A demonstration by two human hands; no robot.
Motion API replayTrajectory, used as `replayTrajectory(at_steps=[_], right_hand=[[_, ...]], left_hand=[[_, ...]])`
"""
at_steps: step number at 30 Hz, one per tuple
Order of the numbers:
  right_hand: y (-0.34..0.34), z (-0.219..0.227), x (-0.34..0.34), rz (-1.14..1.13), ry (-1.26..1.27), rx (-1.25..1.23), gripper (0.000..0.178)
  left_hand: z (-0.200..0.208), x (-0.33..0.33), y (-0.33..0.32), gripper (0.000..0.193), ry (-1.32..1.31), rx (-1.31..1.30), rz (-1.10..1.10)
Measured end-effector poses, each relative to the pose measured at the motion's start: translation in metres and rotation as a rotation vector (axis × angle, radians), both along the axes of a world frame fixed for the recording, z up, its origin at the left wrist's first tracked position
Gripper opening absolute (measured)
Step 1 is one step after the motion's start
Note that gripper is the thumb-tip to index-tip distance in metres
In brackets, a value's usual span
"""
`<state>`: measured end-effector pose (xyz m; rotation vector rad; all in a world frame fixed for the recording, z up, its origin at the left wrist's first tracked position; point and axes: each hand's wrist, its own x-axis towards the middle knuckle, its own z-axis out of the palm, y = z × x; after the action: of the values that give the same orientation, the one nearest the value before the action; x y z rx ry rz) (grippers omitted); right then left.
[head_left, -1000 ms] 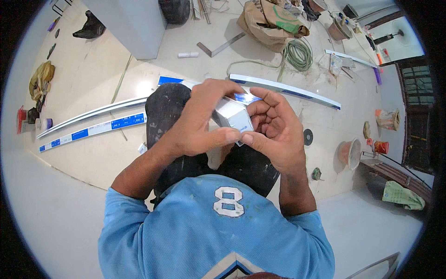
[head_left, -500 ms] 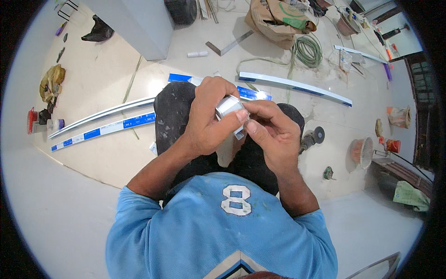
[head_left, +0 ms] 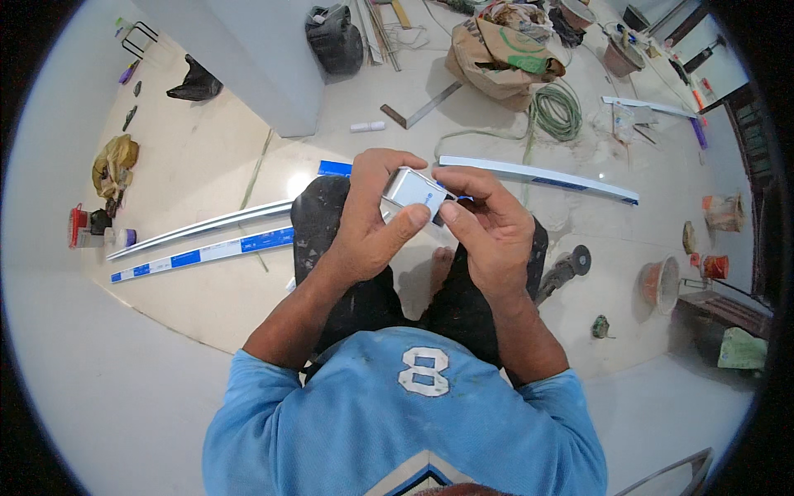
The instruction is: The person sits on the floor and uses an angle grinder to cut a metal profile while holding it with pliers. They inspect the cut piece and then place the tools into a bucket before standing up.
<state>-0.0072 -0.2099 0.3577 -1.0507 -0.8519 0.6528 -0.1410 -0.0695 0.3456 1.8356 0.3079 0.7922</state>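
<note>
My left hand (head_left: 368,223) is wrapped round a small silver boxy metal piece (head_left: 413,192) with a pale, bluish face, its thumb lying along the near side. My right hand (head_left: 490,223) pinches the right end of the same piece between thumb and fingers. Both hands are raised over my bent knees, close together in front of my chest. The underside of the piece is hidden by my fingers. On the floor to the left lie long metal profiles (head_left: 203,256) with blue and white film. Another profile (head_left: 538,178) lies beyond my right hand.
An angle grinder (head_left: 564,273) lies right of my right knee. Ahead are a carpenter's square (head_left: 422,107), a white roll (head_left: 367,126), a coiled green hose (head_left: 556,114) and a brown sack (head_left: 504,62). A pillar (head_left: 273,66) rises at far left. Buckets (head_left: 659,283) stand at right.
The metal piece has turned in my hands, so its pale broad face now shows more. My right fingers have shifted on its end. The whole view has tilted, moving the floor things lower.
</note>
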Motion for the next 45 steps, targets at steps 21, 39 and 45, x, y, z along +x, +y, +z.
replayTrajectory(at_steps=[21, 39, 45], right_hand=[[-0.051, -0.048, 0.019, -0.250, 0.180, 0.086, 0.028], [0.034, 0.019, -0.010, -0.145, 0.129, -0.038, 0.025], [0.029, 0.040, -0.004, -0.014, -0.036, -0.172, 0.026]], left_hand=[[-0.041, 0.049, -0.029, 0.037, -0.362, -0.070, -0.112], [-0.019, 0.028, 0.035, 0.086, -0.398, 0.086, 0.000], [-0.022, 0.019, 0.036, 0.080, -0.377, 0.024, -0.005]])
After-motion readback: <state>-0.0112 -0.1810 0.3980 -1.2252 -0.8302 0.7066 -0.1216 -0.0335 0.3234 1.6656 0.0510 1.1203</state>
